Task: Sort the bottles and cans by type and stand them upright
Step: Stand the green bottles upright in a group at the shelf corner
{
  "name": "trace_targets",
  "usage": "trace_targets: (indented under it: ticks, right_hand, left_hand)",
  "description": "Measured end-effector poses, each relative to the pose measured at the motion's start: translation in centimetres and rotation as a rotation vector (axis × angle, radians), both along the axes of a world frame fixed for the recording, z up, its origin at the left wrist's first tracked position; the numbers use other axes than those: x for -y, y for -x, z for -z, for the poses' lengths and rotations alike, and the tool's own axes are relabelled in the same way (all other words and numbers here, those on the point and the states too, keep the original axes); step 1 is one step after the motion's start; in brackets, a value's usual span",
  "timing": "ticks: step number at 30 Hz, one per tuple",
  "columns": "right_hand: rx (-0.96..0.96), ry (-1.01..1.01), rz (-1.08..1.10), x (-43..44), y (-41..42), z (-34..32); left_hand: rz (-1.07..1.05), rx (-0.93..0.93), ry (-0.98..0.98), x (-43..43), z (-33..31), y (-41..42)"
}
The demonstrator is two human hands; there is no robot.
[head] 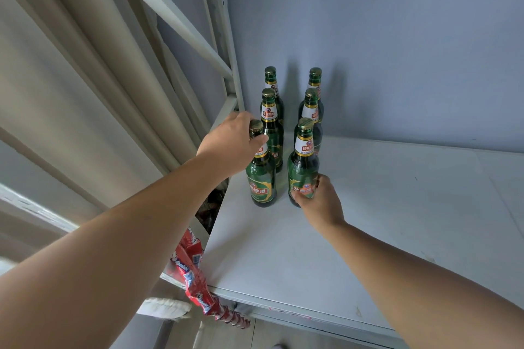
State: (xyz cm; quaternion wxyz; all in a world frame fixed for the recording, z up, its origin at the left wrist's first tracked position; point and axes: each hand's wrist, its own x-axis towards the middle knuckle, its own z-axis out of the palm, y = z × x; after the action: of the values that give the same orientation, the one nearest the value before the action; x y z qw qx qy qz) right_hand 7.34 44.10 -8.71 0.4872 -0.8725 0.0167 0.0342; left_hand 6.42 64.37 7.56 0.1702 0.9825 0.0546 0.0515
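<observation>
You had six green glass bottles (272, 133), gold-capped, with red-and-white neck labels, standing upright in two rows of three at the back left of the shelf (368, 207). The front-left bottle (262, 178) and front-right bottle (302, 170) stood just apart, each with a green body label.

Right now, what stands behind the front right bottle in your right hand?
Behind the front right bottle two more green bottles stand upright in line: the middle right bottle, then the back right bottle near the wall. Their lower parts and bases are covered.

place: shop or storeroom | metal shelving (368, 221) | beer bottles (262, 178) | hanging snack packets (195, 278)
</observation>
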Motion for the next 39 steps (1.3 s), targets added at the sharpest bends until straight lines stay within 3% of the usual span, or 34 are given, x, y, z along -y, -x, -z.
trace_targets:
  ticks: [10,16,39]
  right_hand:
    - [0.016,0.026,-0.008,0.2,0.1,-0.8]
    - [0.066,-0.035,-0.057,0.0,-0.1,-2.2]
    - [0.075,0.069,-0.063,0.1,-0.4,-2.1]
  left_hand:
    - [-0.031,-0.028,0.115,0.1,0.1,0.0]
    - [-0.049,-0.030,0.338,0.5,1.5,0.1]
    - [-0.079,-0.005,0.257,1.1,2.2,-0.8]
